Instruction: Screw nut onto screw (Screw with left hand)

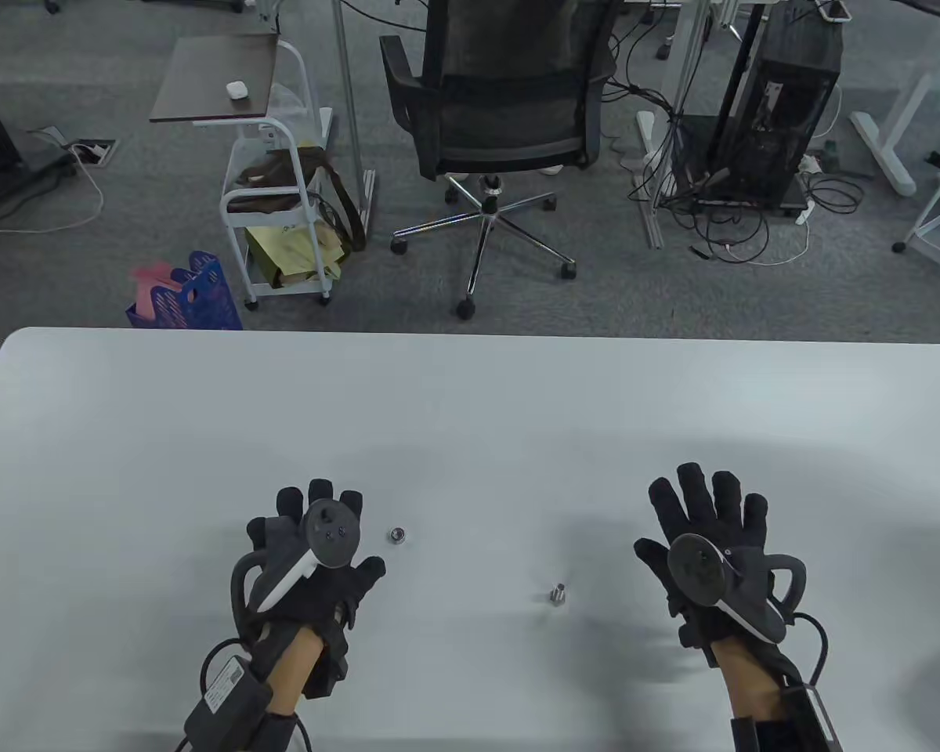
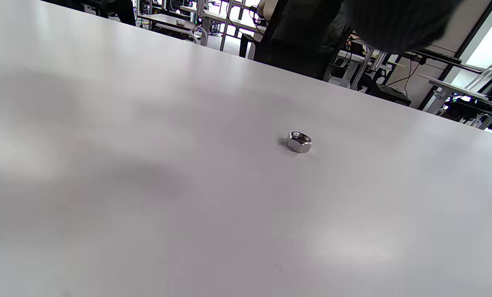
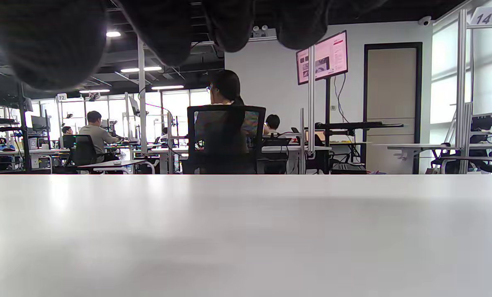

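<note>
Both gloved hands lie flat on the white surface (image 1: 470, 407), palms down, and nothing has been picked up. The left hand (image 1: 313, 556) has its grip apart, fingers spread and relaxed, holding nothing. The nut (image 1: 396, 536) sits just off its thumb side, at about two o'clock from the hand; in the left wrist view it lies flat with its hole facing up (image 2: 299, 142). The right hand (image 1: 709, 540) is likewise spread wide and empty. The screw (image 1: 557, 594) stands between the hands, at about eight o'clock from the right one and well apart from the nut. I'd judge each part was laid out nearest the hand meant to take it: nut for the left, which does the turning.
</note>
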A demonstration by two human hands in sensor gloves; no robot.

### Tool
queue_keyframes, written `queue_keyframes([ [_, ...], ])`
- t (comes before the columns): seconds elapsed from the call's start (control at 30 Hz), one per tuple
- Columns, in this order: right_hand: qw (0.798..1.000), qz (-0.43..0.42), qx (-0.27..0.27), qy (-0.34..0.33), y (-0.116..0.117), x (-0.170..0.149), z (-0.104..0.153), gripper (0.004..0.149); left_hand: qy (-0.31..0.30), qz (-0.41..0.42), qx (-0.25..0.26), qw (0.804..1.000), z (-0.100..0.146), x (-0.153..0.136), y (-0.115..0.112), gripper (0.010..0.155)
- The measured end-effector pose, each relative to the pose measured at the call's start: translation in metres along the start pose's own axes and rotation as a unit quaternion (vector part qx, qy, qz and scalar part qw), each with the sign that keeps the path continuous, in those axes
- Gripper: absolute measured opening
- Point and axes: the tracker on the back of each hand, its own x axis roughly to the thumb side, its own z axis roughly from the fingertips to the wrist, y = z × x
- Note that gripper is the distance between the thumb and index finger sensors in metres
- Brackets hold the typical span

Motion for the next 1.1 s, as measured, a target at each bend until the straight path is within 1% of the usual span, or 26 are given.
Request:
queue_keyframes([
  [0.23,1.000,-0.021,0.002,-0.012,-0.001,0.008,-0.001,0.072,-0.006,-0.002,-0.004,1.000,-0.001,0.001,-0.001,0.088],
  [0.33,0.998,-0.053,0.002,-0.022,-0.001,0.016,-0.001,0.071,-0.007,-0.004,-0.009,1.000,-0.003,0.002,-0.003,0.088],
  [0.43,0.996,-0.079,0.014,-0.037,0.002,0.027,0.000,0.071,-0.009,-0.003,-0.012,1.000,-0.004,0.002,-0.006,0.087],
  [0.57,0.992,-0.094,0.051,-0.069,0.011,0.047,0.001,0.071,-0.007,-0.009,-0.020,1.000,-0.006,0.003,-0.008,0.087],
  [0.7,0.977,-0.151,0.126,-0.085,0.029,0.072,0.003,0.074,-0.005,-0.013,-0.027,1.000,-0.007,0.004,-0.010,0.087],
  [0.73,0.971,-0.156,0.154,-0.089,0.034,0.079,0.003,0.074,-0.007,-0.010,-0.029,1.000,-0.007,0.004,-0.010,0.087],
  [0.77,0.968,-0.158,0.175,-0.089,0.040,0.086,0.004,0.074,-0.007,-0.009,-0.030,0.999,-0.007,0.004,-0.010,0.087],
  [0.9,0.964,-0.131,0.209,-0.094,0.053,0.102,0.006,0.070,-0.006,-0.001,-0.036,0.999,-0.006,0.005,-0.011,0.087],
  [1.0,0.977,-0.062,0.176,-0.105,0.053,0.110,0.006,0.062,-0.005,0.003,-0.039,0.999,-0.007,0.005,-0.011,0.086],
  [1.1,0.978,-0.043,0.171,-0.108,0.055,0.112,0.007,0.056,-0.005,0.005,-0.043,0.999,-0.007,0.006,-0.012,0.086],
])
